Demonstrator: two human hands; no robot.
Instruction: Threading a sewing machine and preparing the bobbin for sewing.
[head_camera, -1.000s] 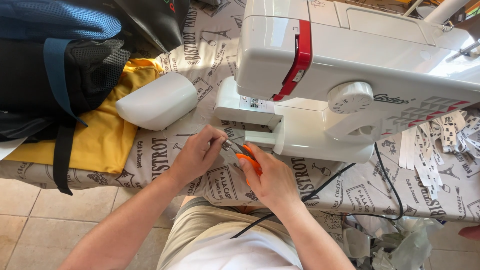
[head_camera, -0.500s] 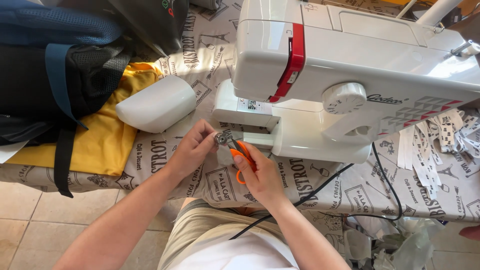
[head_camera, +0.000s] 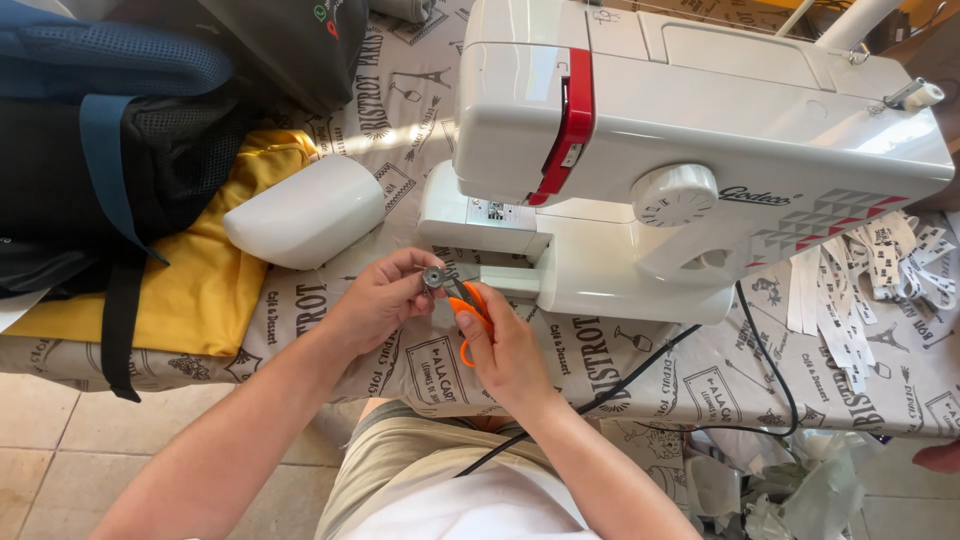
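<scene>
Printed cloth is covering the table (head_camera: 640, 385) where I am working. My left hand (head_camera: 375, 300) is pinching a small metal bobbin (head_camera: 434, 277) in a closed grip, just before the machine's base. My right hand (head_camera: 510, 350) is gripping orange-handled snips (head_camera: 468, 305), blades touching the bobbin. Beyond, a white sewing machine (head_camera: 700, 150) is standing, its detached white cover (head_camera: 303, 210) lying beside yellow fabric (head_camera: 200, 270).

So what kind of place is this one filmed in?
Probably a home sewing corner: a white sewing machine on a printed tablecloth, tiled floor, and loose label strips beside the machine.
</scene>
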